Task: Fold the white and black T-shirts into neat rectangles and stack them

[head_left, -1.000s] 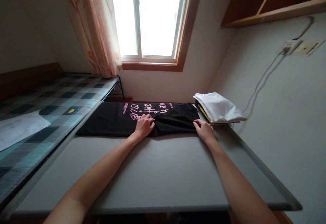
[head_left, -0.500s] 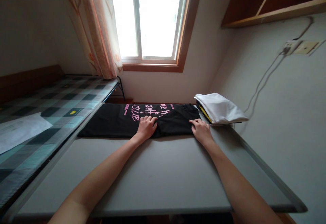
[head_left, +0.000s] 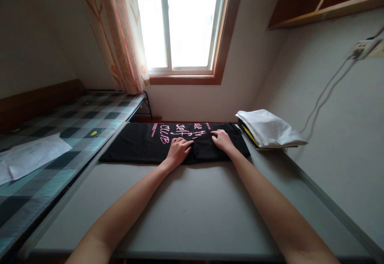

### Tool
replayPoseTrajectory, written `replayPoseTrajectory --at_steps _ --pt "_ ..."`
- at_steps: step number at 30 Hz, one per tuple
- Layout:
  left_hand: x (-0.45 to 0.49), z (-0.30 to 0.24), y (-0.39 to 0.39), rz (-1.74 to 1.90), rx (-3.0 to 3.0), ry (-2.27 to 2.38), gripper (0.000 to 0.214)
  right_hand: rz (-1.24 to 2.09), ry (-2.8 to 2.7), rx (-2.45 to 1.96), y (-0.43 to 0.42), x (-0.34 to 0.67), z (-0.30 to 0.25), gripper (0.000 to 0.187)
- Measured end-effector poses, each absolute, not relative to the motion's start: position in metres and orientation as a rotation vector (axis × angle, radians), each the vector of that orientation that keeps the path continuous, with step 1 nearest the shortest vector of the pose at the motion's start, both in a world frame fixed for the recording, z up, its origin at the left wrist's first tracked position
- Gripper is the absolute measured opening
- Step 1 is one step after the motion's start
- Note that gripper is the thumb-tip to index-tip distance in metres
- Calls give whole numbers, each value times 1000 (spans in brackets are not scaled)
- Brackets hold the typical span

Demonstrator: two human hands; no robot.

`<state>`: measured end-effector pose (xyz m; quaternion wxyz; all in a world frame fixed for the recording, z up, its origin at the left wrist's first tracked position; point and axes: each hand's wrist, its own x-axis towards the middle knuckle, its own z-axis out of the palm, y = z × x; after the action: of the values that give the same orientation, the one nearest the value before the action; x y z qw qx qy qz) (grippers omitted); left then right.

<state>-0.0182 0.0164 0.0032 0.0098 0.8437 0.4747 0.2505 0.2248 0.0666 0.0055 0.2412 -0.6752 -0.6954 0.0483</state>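
Note:
A black T-shirt (head_left: 135,148) with pink lettering lies folded into a long strip across the far part of the grey table (head_left: 186,212). On its near middle, just below the lettering, rests my left hand (head_left: 178,152), fingers spread and slightly bent on the cloth. My right hand (head_left: 223,141) lies on the right part of the shirt with its fingers stretched toward the left, pressing the fabric. The cloth between the two hands is a little rumpled. Both palms are hidden from view.
A stack of folded clothes (head_left: 268,128), white on top with yellow and black below, sits at the table's right back corner. To the left stands a bed with a checked mattress (head_left: 99,114) and paper sheets (head_left: 39,156). A cable (head_left: 325,92) hangs along the right wall.
My right hand has moved left and inward from the shirt's right end onto its upper surface. My left hand stays at about the same place on the shirt. The view has shifted slightly.

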Motion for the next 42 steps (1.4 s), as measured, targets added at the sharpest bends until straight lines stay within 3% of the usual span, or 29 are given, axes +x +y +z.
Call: replayPoseTrajectory --at_steps 7,17,23,27,32,42 --pt "-18 1 18 807 2644 1479 30 269 -1815 -1891 94 231 -3 31" --pt "-16 3 13 855 2650 1638 33 325 -1926 -1669 85 227 1 53" --pt "-17 0 13 983 2677 1657 32 247 -1962 -1505 59 255 8 38" --pt "-16 3 12 1081 2837 1290 30 149 -1921 -1557 31 283 9 31" --pt "-9 5 3 884 3036 692 33 8 -1834 -1699 8 305 8 30" --pt "-7 2 0 784 3192 608 31 91 -1798 -1914 3 309 -2 30"
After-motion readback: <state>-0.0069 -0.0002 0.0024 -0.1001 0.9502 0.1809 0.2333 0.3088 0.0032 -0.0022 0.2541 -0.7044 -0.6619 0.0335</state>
